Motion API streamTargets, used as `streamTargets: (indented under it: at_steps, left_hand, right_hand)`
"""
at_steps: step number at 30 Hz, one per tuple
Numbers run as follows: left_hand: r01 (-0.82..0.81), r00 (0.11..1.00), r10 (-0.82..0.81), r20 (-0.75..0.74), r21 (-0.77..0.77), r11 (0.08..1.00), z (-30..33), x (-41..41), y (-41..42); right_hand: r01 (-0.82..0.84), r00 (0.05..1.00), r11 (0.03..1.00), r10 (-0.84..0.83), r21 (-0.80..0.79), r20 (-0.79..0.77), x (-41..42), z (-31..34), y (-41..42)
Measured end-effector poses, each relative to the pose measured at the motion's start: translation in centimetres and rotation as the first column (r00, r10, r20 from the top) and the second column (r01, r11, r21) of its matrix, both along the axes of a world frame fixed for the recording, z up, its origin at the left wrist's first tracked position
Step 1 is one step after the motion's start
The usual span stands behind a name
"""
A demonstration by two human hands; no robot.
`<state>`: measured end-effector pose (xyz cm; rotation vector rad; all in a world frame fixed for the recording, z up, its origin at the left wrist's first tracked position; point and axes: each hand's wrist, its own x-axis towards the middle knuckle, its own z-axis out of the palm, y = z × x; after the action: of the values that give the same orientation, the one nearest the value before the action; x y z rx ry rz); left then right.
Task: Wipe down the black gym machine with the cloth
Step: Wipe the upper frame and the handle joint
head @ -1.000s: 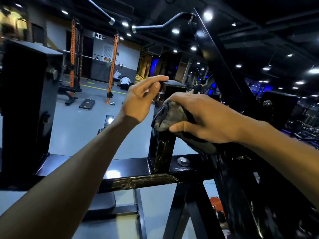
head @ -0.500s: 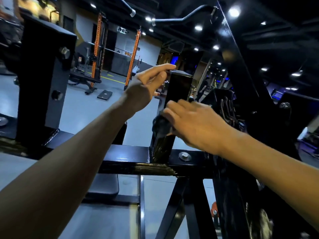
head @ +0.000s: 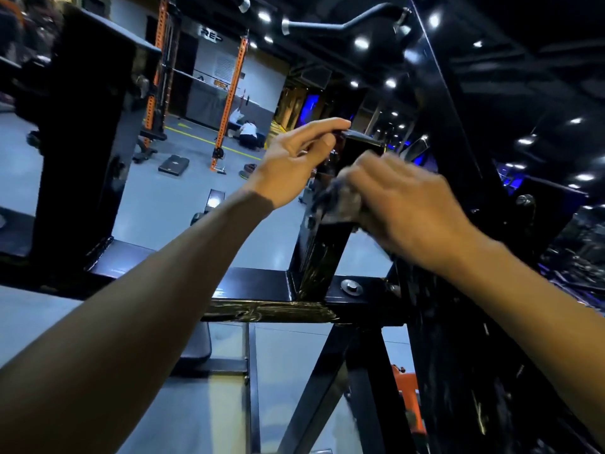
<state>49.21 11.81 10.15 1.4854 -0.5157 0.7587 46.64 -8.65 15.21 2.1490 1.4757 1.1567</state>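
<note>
1. From the head view, the left hand (head: 291,165) reached forward with its fingers stretched nearly straight, the fingertips (head: 340,126) resting on the top edge of the short upright black steel post (head: 327,244); it gripped nothing.
2. The right hand (head: 402,204) was blurred, its fingers curled round a crumpled grey cloth (head: 340,201) and pressing it against the near face of that post, about halfway up.
3. The cloth bunched out from under the fingers on the left side; most of it lay hidden beneath the hand.
4. The black gym machine frame (head: 258,285) stood directly ahead: a glossy horizontal square beam with the post rising from it, a round silver bolt head (head: 351,286) just beside the post's foot.
5. The post's face and the front of the beam showed smeared, streaky patches.
6. A taller black slanted strut (head: 458,132) rose on the right behind the hand.
</note>
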Motion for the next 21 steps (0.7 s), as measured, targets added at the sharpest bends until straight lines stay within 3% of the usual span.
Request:
streamTargets:
  at_steps: [4,8,10,14,17,21]
  left_hand:
    - [0.055,0.998,-0.056,-0.016,-0.032,0.998,-0.1,-0.3,-0.2]
    - [0.032,0.999,-0.031,-0.037,0.018,0.999,-0.2,-0.4,0.3]
    - [0.043,0.998,-0.042,-0.042,0.028,0.999,-0.2,-0.4,0.4]
    - [0.079,0.996,-0.079,-0.042,0.0,0.997,0.0,-0.4,0.6]
    - [0.094,0.994,-0.093,-0.063,0.013,0.996,0.0,-0.1,0.8]
    - [0.132,0.989,-0.131,-0.069,0.004,0.991,-0.2,0.5,1.0]
  right_hand:
    - [0.011,0.998,0.979,-0.023,0.204,0.057,-0.7,0.5,0.9]
    - [0.071,0.997,0.996,-0.072,-0.047,-0.021,-0.9,-6.4,1.4]
    - [0.084,0.996,0.99,-0.087,-0.115,-0.029,-1.0,-5.5,1.5]
    - [0.071,0.995,0.993,-0.077,0.094,0.059,-1.6,-0.8,2.3]
    - [0.088,0.995,0.985,-0.092,0.146,0.026,-1.8,-2.6,2.2]
    - [0.121,0.987,0.987,-0.131,-0.106,-0.097,-1.5,-9.7,1.5]
